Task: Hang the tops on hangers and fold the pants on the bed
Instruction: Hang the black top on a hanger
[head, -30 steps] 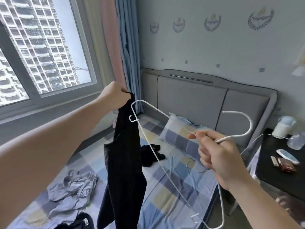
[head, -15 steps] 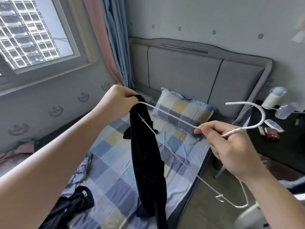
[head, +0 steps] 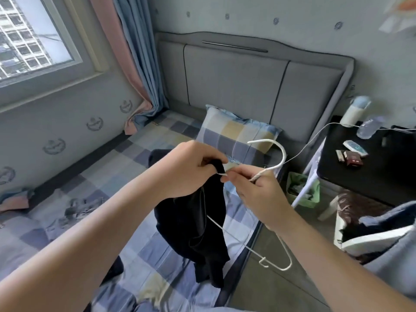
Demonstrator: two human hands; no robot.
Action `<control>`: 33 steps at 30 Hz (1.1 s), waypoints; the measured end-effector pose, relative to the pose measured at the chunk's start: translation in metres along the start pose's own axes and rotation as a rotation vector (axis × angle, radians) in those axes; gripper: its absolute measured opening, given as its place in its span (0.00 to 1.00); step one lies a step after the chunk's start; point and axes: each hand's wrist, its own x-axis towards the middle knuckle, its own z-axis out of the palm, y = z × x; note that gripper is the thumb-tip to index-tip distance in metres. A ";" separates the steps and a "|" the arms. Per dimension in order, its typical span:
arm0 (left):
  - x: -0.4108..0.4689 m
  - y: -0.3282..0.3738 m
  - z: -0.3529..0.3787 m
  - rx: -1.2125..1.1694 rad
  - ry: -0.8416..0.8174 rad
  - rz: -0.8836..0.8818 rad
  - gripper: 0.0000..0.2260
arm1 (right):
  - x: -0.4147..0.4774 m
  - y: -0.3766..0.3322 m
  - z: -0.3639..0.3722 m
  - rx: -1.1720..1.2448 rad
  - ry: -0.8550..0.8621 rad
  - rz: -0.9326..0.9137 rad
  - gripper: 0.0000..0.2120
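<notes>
A bed (head: 137, 163) under a blue, grey and yellow checked sheet fills the middle of a small bedroom, its padded grey headboard (head: 236, 86) against a pale papered wall. A window (head: 33, 48) looks out on a tower block at left, with pink and blue curtains (head: 135, 55) bunched in the corner. A black bedside table (head: 369, 176) stands at right, carrying a white flask (head: 354, 111) and small items. A matching checked pillow (head: 236, 134) leans on the headboard, and a crumpled grey garment (head: 74, 208) lies on the sheet near the wall.

Above the bed's near edge, a person holds a black top (head: 198, 233), which hangs down from the hands. The left hand (head: 186, 167) is curled tight around the top's upper edge. The right hand (head: 254, 190) pinches the neck of a white hanger (head: 278, 157) just below its hook, fingertips meeting the left hand at the cloth. One hanger arm runs behind the fabric; its far end juts out low at right.
</notes>
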 end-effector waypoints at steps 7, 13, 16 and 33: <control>-0.010 -0.048 -0.025 0.473 0.087 0.250 0.16 | -0.002 0.001 -0.021 0.103 -0.096 -0.041 0.11; -0.020 -0.067 -0.030 0.342 0.103 0.233 0.20 | 0.008 0.003 -0.051 0.032 -0.130 -0.031 0.08; -0.024 -0.067 -0.024 0.296 0.111 0.212 0.21 | 0.006 0.012 -0.058 0.011 -0.077 -0.024 0.07; -0.031 -0.059 0.022 0.076 0.173 0.132 0.10 | -0.002 0.027 -0.047 -0.244 -0.071 -0.002 0.08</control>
